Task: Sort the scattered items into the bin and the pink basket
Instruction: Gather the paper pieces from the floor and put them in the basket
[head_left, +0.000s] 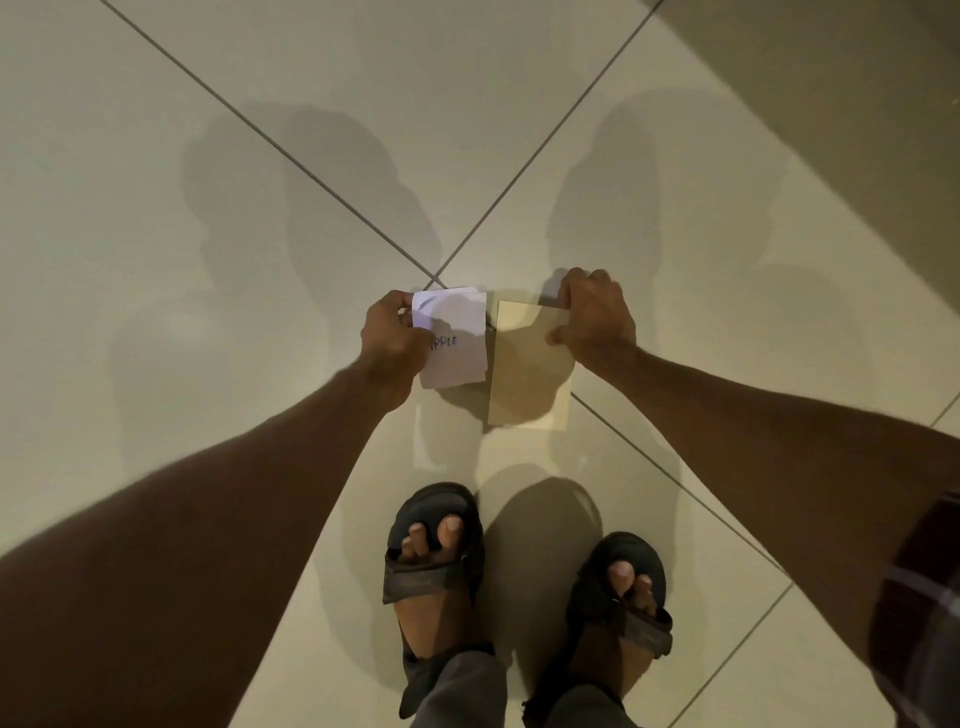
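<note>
Paper (460, 358) reads "PPLE", beside beige card (530, 374).

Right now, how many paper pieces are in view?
2: a white handwritten paper slip in the left hand, a plain beige card in the right hand. Others may hide behind.

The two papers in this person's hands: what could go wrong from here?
1. The left hand pinches the white paper only along one edge. It looks like loose layered sheets, so one might slip out and fall.
2. The right hand grips the beige card at its far corner, so the card could bend or drop.
</note>
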